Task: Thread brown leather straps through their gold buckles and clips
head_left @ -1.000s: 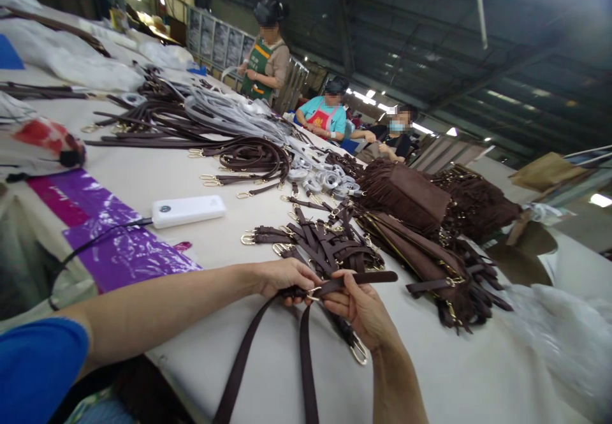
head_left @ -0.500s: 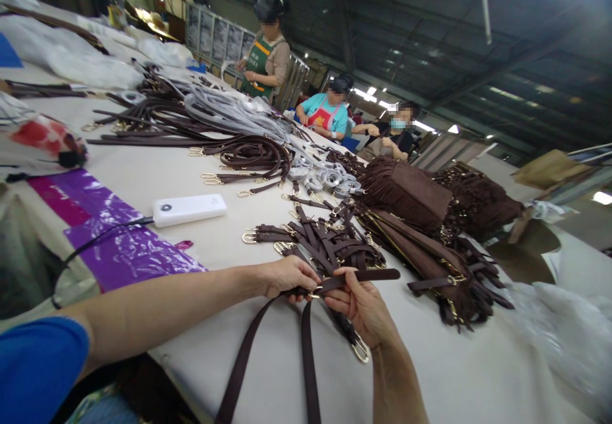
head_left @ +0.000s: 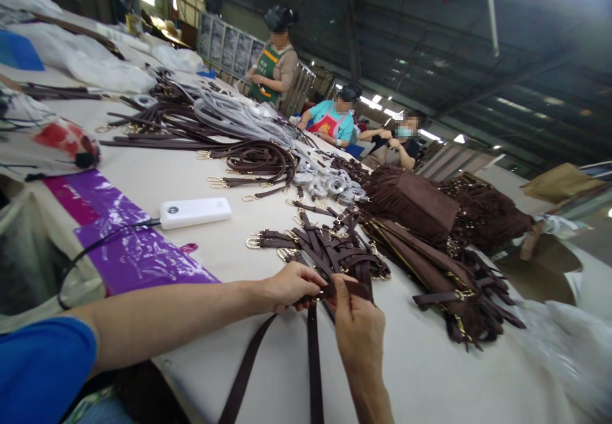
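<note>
A dark brown strap [head_left: 313, 360] hangs in a loop from my hands toward the table's near edge. My left hand [head_left: 294, 285] pinches it beside a small gold-coloured metal piece. Close on the right, my right hand [head_left: 356, 319] grips the strap's flat end [head_left: 356, 289] between thumb and fingers. The buckle part between the hands is mostly covered by fingers. Just beyond them lies a pile of short brown straps [head_left: 329, 245] with gold clips.
A white power bank [head_left: 195, 212] with a black cable lies on purple plastic packaging [head_left: 143, 252]. Brown fringed bags [head_left: 411, 201] are heaped at right, near clear plastic [head_left: 559, 341]. Coiled straps [head_left: 258, 159] and grey-wrapped straps [head_left: 239, 115] spread farther back. Three people work across the table.
My right hand has turned more upright and moved closer to my left. The strap end that stuck out to the right now shows shorter, folded down beside the right hand.
</note>
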`<state>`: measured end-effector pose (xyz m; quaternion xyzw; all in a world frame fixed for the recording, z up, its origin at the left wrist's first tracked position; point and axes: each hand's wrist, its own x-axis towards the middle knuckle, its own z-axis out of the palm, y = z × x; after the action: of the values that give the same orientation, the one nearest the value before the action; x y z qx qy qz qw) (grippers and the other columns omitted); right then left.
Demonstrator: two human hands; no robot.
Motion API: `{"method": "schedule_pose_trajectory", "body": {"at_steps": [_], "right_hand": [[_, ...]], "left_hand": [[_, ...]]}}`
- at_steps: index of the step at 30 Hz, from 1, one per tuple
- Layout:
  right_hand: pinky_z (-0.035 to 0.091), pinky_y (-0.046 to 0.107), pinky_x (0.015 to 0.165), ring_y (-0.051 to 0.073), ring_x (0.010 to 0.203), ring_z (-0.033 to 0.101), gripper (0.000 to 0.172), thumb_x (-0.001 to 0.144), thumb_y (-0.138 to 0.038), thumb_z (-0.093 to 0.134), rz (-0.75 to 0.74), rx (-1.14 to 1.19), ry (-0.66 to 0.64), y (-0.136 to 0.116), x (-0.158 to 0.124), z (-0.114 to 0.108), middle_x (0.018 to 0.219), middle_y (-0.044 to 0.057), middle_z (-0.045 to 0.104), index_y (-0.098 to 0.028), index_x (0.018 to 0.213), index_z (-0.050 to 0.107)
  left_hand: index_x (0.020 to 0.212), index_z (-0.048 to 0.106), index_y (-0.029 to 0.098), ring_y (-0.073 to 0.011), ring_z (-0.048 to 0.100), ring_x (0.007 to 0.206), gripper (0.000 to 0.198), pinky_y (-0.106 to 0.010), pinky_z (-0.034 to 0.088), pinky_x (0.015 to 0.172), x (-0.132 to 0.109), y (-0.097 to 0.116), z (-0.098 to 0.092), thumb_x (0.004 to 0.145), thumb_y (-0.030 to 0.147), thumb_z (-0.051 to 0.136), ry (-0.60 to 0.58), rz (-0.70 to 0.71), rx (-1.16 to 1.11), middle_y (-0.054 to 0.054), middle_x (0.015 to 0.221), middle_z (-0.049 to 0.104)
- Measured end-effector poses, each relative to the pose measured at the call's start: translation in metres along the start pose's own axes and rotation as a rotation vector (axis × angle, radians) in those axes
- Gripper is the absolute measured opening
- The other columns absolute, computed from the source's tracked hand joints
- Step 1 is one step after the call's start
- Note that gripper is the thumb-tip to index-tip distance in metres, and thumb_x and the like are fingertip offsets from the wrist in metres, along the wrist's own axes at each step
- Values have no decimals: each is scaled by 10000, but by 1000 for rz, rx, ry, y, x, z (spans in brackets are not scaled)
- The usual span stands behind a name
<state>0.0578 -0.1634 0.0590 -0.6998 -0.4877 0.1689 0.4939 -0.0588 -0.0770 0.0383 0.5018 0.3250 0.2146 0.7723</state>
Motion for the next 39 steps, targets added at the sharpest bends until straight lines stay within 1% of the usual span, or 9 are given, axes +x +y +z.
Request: {"method": "schedule_pose_trajectory", "body": {"at_steps": [3,5,9,12,15,20,26,31,39], "right_hand": [[449,331,594,278,658,664,255,866,-358,554,-196,-345,-1,-5,-15,15,830,106,734,-263,1025,729],[444,343,632,281,697,661,284,875,-319,512,-241,-426,-19,-10,-18,18,903,109,732,-258,1059,720],[465,341,802,276,933,623,207,870,-398,579,-231,-154,-148,-19,-8,1,1063,95,693,-237,871,709],[494,317,771,251,893,611,262,780,-449,713,-67,120,-333,-21,4,-23,1058,87,685,-210,884,690],[495,311,776,229,855,602,320,747,-443,760,9,218,-487,-17,9,-42,1026,79,685,-199,940,687],[464,275,597,188,679,574,357,868,-539,603,106,481,-541,-2,11,-52,754,60,660,-192,841,684],[311,197,437,112,507,475,400,752,-556,732,250,572,-435,-1,15,-53,600,23,610,-170,691,648],[250,181,431,77,423,405,472,731,-612,716,330,439,-437,1,19,-54,414,-43,471,-159,666,605],[131,168,374,60,386,312,440,709,-591,703,364,288,-471,18,21,-38,487,-56,534,-198,745,509]], "left_hand": [[680,659,100,-57,420,397,86,-185,321,406,4,-5,-1,653,170,618,-12,61,-19,36,486,508],[663,646,107,-62,427,422,87,-191,332,427,6,-5,-3,629,185,632,-50,71,-29,33,503,508],[717,641,131,-77,463,484,134,-197,372,458,3,3,-10,607,207,647,-296,5,3,34,573,528],[813,641,146,-93,522,625,302,-197,419,538,-1,10,-14,519,128,711,-489,23,65,30,711,573],[899,633,166,-105,542,686,438,-215,448,598,-3,10,-16,484,73,738,-561,65,174,33,787,584],[960,639,176,-114,546,615,452,-225,452,543,0,3,-19,526,162,761,-502,-32,301,38,716,575],[770,669,148,-102,502,571,314,-218,407,530,0,4,-24,501,257,791,-480,-88,357,28,631,579],[766,704,146,-106,510,645,264,-206,386,590,2,10,-25,507,176,745,-374,84,349,25,668,615],[801,745,141,-126,561,705,241,-216,415,681,8,20,-33,577,229,745,-286,200,367,-4,736,676]]}}
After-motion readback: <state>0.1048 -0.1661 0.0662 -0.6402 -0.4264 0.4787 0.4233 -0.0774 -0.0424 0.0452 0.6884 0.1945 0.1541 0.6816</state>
